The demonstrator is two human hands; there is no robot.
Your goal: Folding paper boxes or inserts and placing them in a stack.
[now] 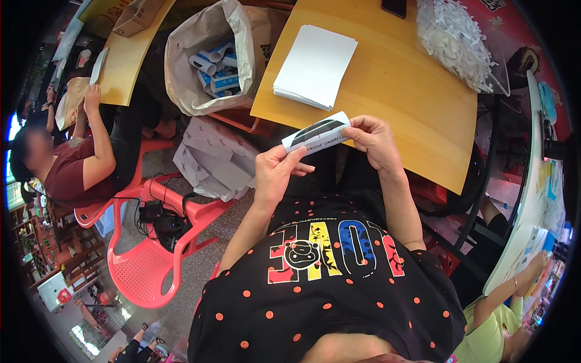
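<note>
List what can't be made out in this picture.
- Head view: some printing on the rolled paper, covered by the right hand.
- Head view: bottom of the white sack, hidden under paper rolls.
- Head view: dark phone-like slab's far end, cut off by the top edge.

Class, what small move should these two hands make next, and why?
Perhaps finish shaping the curled printed sheet into a tube: the left hand and right hand hold its opposite ends, and the open bag contains similar-looking tubes.

A curled, white printed paper sleeve [318,134], with a black panel and dark lettering, slanted beside the wooden table's [396,103] near edge, right end toward it.
</note>
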